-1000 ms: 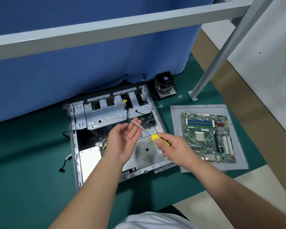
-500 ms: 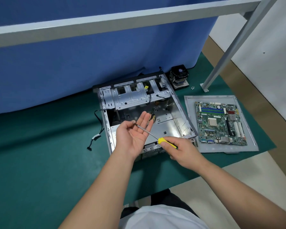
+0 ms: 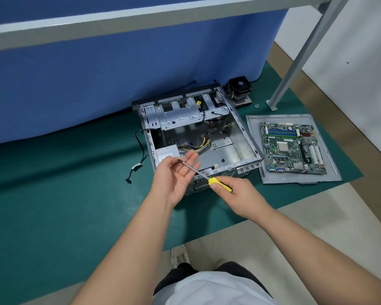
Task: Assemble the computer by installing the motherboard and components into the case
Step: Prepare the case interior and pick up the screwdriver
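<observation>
Right hand point(image 3: 240, 192) grips screwdriver point(image 3: 220, 183) handle; left hand point(image 3: 176, 172) lies flat, palm up under its tip. Case point(image 3: 198, 137) open just beyond. Motherboard point(image 3: 291, 148) rests right of case on grey sheet point(image 3: 253, 128): stiff, light, fragile; lift by edges.
</observation>
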The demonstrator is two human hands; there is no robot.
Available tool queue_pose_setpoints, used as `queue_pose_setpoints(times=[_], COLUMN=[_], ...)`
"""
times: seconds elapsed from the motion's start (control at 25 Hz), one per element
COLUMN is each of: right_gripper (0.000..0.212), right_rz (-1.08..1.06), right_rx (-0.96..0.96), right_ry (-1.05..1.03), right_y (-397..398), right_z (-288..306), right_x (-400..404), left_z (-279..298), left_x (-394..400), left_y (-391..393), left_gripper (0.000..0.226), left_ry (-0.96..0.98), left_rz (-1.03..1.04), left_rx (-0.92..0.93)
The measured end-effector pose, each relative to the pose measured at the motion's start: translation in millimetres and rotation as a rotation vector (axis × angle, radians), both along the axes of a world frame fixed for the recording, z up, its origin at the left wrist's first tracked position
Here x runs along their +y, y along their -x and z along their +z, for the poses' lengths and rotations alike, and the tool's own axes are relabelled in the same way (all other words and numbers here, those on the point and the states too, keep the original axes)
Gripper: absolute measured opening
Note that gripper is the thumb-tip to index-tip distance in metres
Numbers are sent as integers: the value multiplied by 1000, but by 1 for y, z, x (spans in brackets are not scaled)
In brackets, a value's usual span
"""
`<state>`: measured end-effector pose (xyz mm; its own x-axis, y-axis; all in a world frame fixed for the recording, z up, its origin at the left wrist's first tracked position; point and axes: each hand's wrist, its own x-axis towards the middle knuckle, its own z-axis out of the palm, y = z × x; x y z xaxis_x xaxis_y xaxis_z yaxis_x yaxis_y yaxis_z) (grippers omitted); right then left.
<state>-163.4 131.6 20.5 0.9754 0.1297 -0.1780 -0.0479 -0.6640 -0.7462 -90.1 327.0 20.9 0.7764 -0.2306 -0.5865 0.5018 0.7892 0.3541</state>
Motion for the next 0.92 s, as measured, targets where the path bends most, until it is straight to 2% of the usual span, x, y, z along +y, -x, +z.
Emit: queue_pose_setpoints(times=[0.12, 0.2, 0.28, 0.32, 0.36, 0.56, 0.76, 0.92], right_gripper=[27, 29, 34, 35, 34, 21, 27, 29], right_rz=[22, 58, 78, 65, 41, -155, -256, -308], right_rx=[-54, -112, -187, -191, -156, 238, 514, 592], right_ry=[106, 256, 461, 481, 435, -147, -376, -457], right_y=[9, 16, 25, 30, 35, 65, 87, 88], right_z=[3, 6, 3, 1, -2, -36, -60, -58], right_x=[-7, -8, -4, -2, 0, 18, 36, 48], left_z=[4, 7, 8, 8, 6, -18, -42, -53], left_x=[-2, -5, -7, -8, -9, -16, -16, -16], left_y=[9, 14, 18, 20, 24, 55, 72, 71], left_gripper=[10, 8, 9, 10, 10, 11, 11, 13], left_ry=[-192, -301, -341, -340, -335, -361, -383, -413], left_rz=[-86, -142, -161, -158, -152, -115, -126, -131], left_rx=[-2, 11, 29, 38, 50, 144, 224, 243])
